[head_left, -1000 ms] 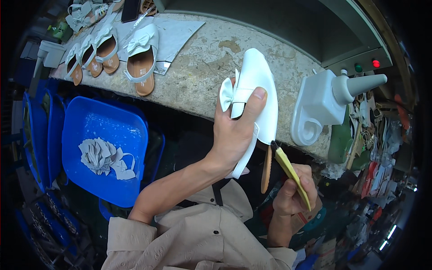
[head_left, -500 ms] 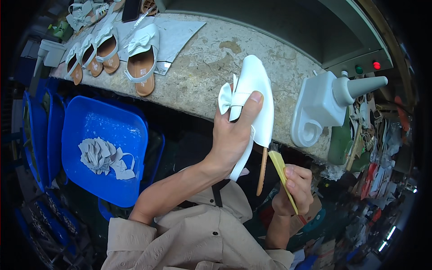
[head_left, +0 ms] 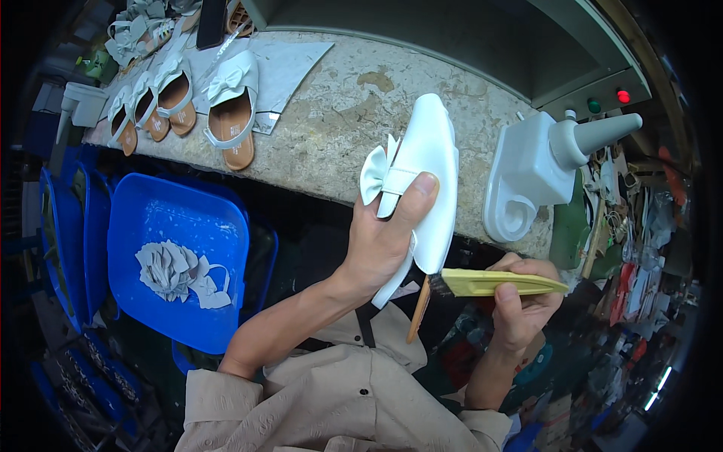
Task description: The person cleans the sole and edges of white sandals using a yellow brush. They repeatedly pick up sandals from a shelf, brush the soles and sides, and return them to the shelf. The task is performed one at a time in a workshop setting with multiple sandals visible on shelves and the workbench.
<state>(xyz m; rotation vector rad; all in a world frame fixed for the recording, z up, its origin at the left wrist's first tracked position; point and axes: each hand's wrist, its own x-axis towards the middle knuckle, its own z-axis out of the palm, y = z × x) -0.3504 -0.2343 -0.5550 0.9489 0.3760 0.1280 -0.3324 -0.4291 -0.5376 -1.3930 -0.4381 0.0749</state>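
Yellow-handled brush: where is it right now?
In the head view, the yellow-handled brush is right of centre in the right hand, bristles beside the white bow sandal.

At centre, the shoe [head_left: 435, 181] is white, its sole [head_left: 419, 310] tan; right of centre, the brush [head_left: 482, 282] is yellow with black bristles [head_left: 446, 279]. Left, the tub [head_left: 177, 218] is blue; upper middle, the bench [head_left: 339, 98] mottled grey.

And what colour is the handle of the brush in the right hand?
The brush handle is yellow, clearest in the head view.
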